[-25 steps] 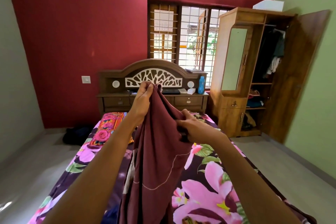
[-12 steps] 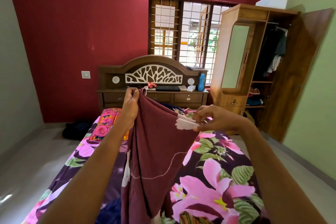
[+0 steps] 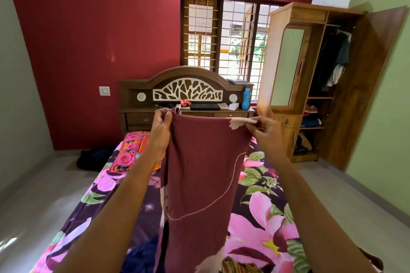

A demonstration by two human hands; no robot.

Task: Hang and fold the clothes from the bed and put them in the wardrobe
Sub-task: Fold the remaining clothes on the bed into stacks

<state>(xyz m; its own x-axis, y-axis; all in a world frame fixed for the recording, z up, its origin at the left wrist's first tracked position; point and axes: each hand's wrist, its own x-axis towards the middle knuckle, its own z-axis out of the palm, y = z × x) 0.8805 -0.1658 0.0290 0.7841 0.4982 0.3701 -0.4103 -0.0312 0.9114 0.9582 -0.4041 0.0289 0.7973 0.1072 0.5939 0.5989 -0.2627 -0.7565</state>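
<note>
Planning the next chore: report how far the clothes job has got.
Looks done: some clothes hang in the open wardrobe. In hand: the left hand and right hand hold a maroon garment stretched by its top edge above the bed. Left: a dark blue garment and a striped cloth lie on the bed, unfolded.

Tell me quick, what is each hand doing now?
Left hand: pinching one top corner of the maroon cloth.
Right hand: pinching the other top corner.
</note>
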